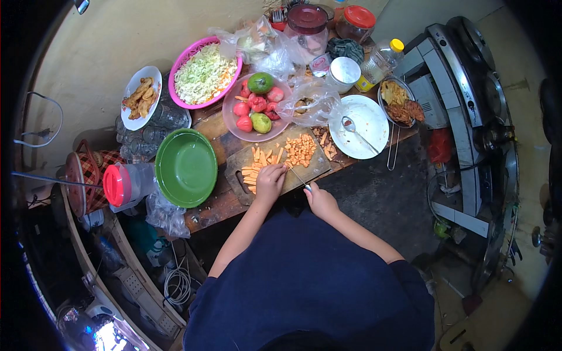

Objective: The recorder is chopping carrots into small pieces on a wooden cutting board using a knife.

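A wooden cutting board (pixel 275 148) lies near the table's front edge. Orange carrot sticks (pixel 251 172) cover its left part, and small diced carrot pieces (pixel 300 150) are heaped on its right part. My left hand (pixel 269 181) rests on the board over the sticks, fingers bent together at the knife tip; whatever lies beneath the fingertips is hidden. With my right hand (pixel 322 202) I grip the handle of a kitchen knife (pixel 299 176), its thin blade pointing up and left between the sticks and the dice.
Around the board stand a green basin (pixel 186 168), a pink plate of red and green fruit (pixel 229 115), a pink basket of shredded cabbage (pixel 176 90) and a white plate (pixel 363 120) with a spoon. Carrot scraps (pixel 326 142) lie right of the board. Jars and plastic bags stand behind.
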### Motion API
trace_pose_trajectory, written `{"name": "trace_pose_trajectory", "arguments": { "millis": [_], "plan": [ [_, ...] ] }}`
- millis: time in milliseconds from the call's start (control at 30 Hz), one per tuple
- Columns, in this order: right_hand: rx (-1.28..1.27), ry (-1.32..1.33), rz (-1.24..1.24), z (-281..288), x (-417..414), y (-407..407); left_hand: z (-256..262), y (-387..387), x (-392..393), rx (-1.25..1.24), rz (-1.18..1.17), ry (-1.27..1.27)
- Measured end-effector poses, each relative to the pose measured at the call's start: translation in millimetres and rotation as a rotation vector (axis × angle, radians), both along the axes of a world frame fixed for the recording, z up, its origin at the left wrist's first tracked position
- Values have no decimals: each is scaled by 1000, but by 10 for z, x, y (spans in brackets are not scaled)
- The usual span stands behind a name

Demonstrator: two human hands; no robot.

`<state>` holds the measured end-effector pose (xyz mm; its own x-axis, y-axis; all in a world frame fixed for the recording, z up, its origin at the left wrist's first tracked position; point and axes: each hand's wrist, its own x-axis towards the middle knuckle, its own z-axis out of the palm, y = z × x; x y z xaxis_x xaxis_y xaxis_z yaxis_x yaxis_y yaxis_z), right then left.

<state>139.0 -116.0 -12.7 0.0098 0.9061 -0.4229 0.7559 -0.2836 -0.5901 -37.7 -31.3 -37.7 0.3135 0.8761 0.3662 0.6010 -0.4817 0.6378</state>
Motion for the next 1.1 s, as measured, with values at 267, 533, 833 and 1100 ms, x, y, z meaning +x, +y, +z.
{"name": "trace_pose_trajectory", "arguments": {
  "millis": [267, 533, 833, 1100],
  "plan": [
    [14, -5, -52, 140, 32, 7, -11, -20, -1, -9, 17, -24],
    [35, 37, 2, 190, 44, -103, -2, -17, -1, -16, 25, -12],
    [18, -78, 41, 84, 9, -123, 6, -40, 6, -34, 36, -26],
    [46, -84, 38, 6, -12, -57, -19, -60, -5, -15, 49, -24]
  ]
}}
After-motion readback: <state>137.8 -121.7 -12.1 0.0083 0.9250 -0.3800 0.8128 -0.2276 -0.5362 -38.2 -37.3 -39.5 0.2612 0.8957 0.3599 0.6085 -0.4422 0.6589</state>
